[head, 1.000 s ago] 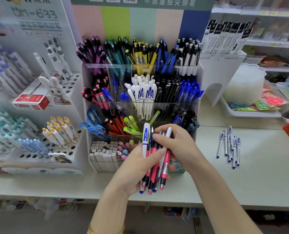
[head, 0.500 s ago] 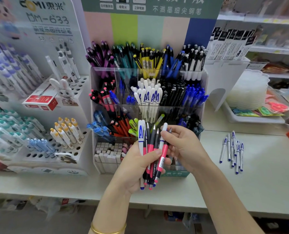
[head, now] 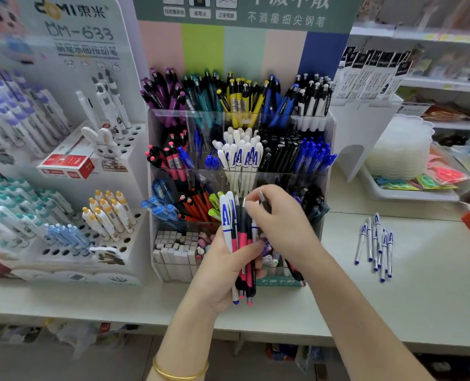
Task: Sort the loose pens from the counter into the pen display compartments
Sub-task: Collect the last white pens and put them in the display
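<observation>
Pale tabletop [head: 421,298] runs across a stationery shop, with shelves of goods blurred behind it on the right. On it stands a clear plastic pen display [head: 332,127], its compartments in rows and filled with pens by colour: purple, green, yellow, blue and black-and-white at the top, and white pens with a blue letter [head: 239,158] in the middle row.

In front of the display the left hand [head: 220,270] holds a bundle of pens [head: 242,243] upright. Its grip is clamped around them, the thumb across the front. The bundle mixes white pens with a blue letter and dark pens with pink parts.

The right hand [head: 280,224] is just beside the tops of the bundle. Its grip is pinched together on the upper end of one dark pen [head: 264,202] with a silver top.

More loose pens [head: 377,243], white with blue tips, lie in a small group on the tabletop, well apart to the right of the display.

A gold bracelet [head: 179,372] is on the left wrist.
</observation>
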Demonstrator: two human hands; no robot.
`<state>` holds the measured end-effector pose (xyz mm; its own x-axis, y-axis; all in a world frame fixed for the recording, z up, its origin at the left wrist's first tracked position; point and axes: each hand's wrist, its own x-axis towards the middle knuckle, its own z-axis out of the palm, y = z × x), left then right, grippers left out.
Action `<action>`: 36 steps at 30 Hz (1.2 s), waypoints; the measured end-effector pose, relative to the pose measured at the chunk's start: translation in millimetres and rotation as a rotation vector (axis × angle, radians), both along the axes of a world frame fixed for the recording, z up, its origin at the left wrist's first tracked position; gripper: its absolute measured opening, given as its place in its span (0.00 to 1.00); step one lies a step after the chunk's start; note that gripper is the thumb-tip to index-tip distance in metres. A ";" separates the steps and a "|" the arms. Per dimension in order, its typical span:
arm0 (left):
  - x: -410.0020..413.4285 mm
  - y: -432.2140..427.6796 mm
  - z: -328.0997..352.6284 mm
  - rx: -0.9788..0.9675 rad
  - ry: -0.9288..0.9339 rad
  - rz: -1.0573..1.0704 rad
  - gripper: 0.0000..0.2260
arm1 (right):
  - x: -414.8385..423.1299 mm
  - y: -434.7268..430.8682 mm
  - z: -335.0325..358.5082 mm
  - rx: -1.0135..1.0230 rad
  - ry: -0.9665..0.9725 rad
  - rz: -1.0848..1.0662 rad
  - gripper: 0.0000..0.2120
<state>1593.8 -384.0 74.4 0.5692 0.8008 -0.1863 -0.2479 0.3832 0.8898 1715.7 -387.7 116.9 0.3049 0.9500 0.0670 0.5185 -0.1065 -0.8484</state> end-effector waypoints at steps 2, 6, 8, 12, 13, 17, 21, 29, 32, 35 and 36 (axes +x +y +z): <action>0.5 -1.0 1.1 -0.023 -0.059 -0.014 0.19 | -1.6 0.5 -0.2 -0.057 -0.075 -0.009 0.08; -4.3 -1.8 3.4 0.040 -0.035 -0.024 0.18 | -3.2 0.1 6.5 -0.121 -0.219 0.046 0.16; -5.4 -2.1 3.2 0.071 0.002 -0.028 0.14 | -2.5 2.4 7.6 -0.176 -0.330 0.093 0.15; -7.5 -1.6 4.5 0.078 0.044 -0.058 0.16 | 0.9 5.5 9.8 -0.225 -0.240 0.193 0.17; -8.2 -0.7 4.9 0.084 0.062 -0.063 0.16 | 1.8 5.0 9.9 -0.222 -0.113 0.200 0.15; -7.5 1.2 7.7 0.126 0.123 -0.057 0.18 | -0.9 4.6 3.4 -0.181 0.100 0.151 0.10; -6.8 3.6 8.8 0.084 0.136 -0.047 0.16 | -7.2 8.2 -6.0 -0.127 0.111 0.106 0.10; -5.4 5.4 8.9 -0.058 0.030 -0.001 0.18 | -7.1 13.1 -13.5 -0.140 0.148 0.075 0.10; -1.8 4.7 8.0 -0.078 -0.005 0.066 0.14 | -8.6 14.4 -15.9 -0.058 0.134 0.020 0.11; 1.6 6.1 5.9 -0.090 -0.050 0.115 0.13 | -11.7 16.1 -18.2 0.009 0.089 -0.018 0.11; 2.1 6.7 5.4 -0.091 -0.056 0.122 0.13 | -12.8 16.6 -18.5 0.026 0.075 -0.031 0.11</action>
<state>1596.0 -377.3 79.8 0.4806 0.8457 -0.2320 -0.3455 0.4258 0.8363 1702.9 -371.0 98.4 0.3388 0.9384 0.0676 0.4498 -0.0984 -0.8877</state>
